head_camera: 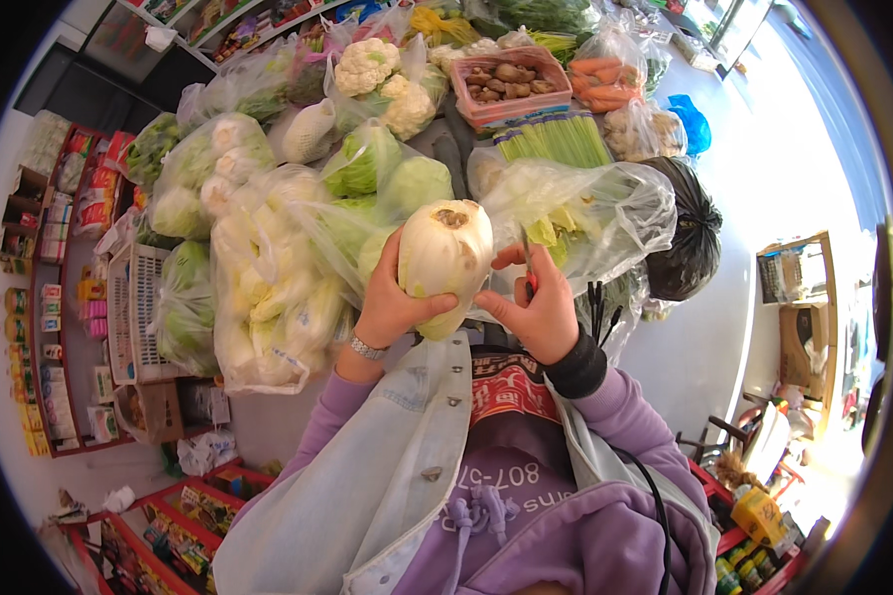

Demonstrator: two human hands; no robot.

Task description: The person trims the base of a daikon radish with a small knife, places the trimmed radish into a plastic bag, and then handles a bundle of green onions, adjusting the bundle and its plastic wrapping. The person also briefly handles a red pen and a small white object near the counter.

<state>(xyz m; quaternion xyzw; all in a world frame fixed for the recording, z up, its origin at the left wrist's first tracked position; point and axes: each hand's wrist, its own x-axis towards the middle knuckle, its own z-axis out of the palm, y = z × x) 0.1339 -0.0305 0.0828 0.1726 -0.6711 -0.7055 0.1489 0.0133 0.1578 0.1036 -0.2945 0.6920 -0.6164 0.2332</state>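
Note:
My left hand holds a napa cabbage from its left side, with the browned cut base facing up. At the cabbage's right, my right hand grips a small knife with a red handle, its narrow blade pointing away from me; the fingertips are close to the cabbage. Just beyond the right hand lies a clear plastic bag with yellow-green leaves in it. To the left, a large clear bag of napa cabbages reaches toward me.
Bagged round cabbages, cauliflower, a pink crate of brown root vegetables, green stalks and bagged carrots lie farther off. A knotted black bag is at right, a white plastic basket at left. Red-edged shelves stand farther left.

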